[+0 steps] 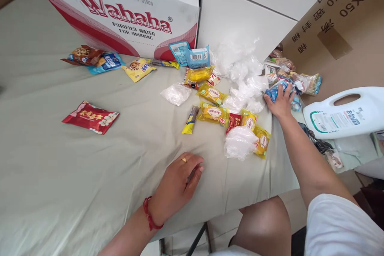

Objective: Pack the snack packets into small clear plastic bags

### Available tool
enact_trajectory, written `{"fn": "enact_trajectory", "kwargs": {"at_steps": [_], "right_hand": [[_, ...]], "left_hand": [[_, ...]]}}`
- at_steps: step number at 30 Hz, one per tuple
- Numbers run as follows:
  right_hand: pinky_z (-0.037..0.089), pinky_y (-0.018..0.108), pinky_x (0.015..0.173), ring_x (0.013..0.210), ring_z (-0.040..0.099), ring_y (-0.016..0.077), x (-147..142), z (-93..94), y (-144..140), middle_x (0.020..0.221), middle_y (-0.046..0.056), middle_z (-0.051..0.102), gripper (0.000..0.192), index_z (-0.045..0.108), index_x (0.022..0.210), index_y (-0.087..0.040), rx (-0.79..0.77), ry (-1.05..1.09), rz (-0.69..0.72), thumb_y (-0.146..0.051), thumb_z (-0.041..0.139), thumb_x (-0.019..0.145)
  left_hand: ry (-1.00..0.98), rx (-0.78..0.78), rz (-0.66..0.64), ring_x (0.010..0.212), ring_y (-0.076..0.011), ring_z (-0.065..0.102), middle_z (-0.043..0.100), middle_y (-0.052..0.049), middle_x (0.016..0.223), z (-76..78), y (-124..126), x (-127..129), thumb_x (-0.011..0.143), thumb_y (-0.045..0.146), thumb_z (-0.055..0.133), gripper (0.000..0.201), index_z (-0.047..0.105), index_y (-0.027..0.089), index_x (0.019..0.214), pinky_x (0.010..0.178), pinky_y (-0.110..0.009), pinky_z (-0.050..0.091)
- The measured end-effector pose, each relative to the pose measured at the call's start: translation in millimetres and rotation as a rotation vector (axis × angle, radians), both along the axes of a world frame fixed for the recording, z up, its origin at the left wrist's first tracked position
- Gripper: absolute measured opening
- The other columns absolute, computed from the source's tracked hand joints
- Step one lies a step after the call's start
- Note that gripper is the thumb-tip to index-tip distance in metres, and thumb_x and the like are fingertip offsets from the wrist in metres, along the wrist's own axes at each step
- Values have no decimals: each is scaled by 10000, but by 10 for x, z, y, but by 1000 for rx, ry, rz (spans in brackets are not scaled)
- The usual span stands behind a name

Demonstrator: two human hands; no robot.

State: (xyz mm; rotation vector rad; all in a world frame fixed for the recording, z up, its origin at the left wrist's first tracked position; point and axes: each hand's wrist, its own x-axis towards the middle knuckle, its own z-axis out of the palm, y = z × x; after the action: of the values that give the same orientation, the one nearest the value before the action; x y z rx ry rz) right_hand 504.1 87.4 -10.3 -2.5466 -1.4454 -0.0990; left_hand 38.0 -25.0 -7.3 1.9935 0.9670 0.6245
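My left hand [180, 180] rests palm down on the grey-green cloth [60, 176] near the table's front edge, fingers loosely curled, with a ring and a red wrist cord; it holds nothing. My right hand [280, 102] reaches to the right edge and presses on a blue-and-white snack packet [274, 90]. Between the hands lie several yellow snack packets [213, 114], a red packet [233, 121] and crumpled clear plastic bags [240, 142]. A yellow stick packet [190, 122] lies just left of them.
A red packet [91, 117] lies alone at left. Cookie and blue packets [96, 59] sit by the white Wahaha carton [126, 12]. A white box [246, 20], a brown carton [345, 28] and a white detergent jug [345, 114] stand at the back and right.
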Motion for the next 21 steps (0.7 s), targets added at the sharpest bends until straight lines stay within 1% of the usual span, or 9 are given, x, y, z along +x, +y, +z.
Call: {"fn": "enact_trajectory", "kwargs": {"at_steps": [2,5,10,15,17,19,20,21], "right_hand": [[143,805,1125,1552,-2,501,116,-48,125,1729,147,-59,926,239,1626,-242,14,25,28,-688,539,872],[134,782,1142,1562,2,476,228,-76,296,1730,149,-55,903,257,1623,-239,35,44,53,-667,541,880],[134,764,1159,1561,34,473,335,-107,576,1738,92,-25,867,296,1605,-288,65,49,36,-649,577,868],[104,715,1199,1580,19,405,511,-129,847,1738,86,-2,853,306,1593,-287,56,56,112,-655,584,875],[109,693,1214,1578,28,411,573,-58,917,1739,85,-2,877,314,1590,-277,6,72,123,-655,616,859],[131,665,1228,1568,71,438,619,92,979,1736,98,37,873,389,1556,-249,-108,97,110,-643,672,830],[146,653,1232,1555,116,452,636,192,1016,1726,115,108,823,465,1507,-226,-168,104,96,-635,685,828],[159,647,1232,1537,173,461,649,302,1063,1695,138,219,733,553,1429,-200,-200,101,75,-630,671,847]], "left_hand": [[0,14,-2,833,-185,653,698,-51,903,7,-6,-26,1002,245,463,179,637,207,1012,732,-287,519],[-2,38,-12,802,-161,661,698,-25,883,25,-11,-85,994,225,483,152,633,226,1023,709,-252,536],[20,114,-30,850,-145,705,725,-16,944,56,-12,-180,977,215,520,143,625,258,1065,742,-198,572],[50,172,-22,871,-139,736,750,-8,982,29,13,-253,960,248,548,161,632,285,1092,773,-156,587],[75,168,-41,881,-144,745,758,-7,1010,7,24,-281,954,259,556,196,632,296,1131,785,-158,596],[106,174,-56,911,-153,752,763,-14,1058,-23,22,-313,950,272,567,244,627,301,1185,819,-169,605],[123,179,-62,930,-156,754,764,-18,1083,-44,14,-332,950,276,571,266,624,302,1209,836,-173,606],[136,187,-64,946,-159,756,764,-23,1105,-71,2,-354,951,280,571,283,624,303,1228,850,-179,608]]}}
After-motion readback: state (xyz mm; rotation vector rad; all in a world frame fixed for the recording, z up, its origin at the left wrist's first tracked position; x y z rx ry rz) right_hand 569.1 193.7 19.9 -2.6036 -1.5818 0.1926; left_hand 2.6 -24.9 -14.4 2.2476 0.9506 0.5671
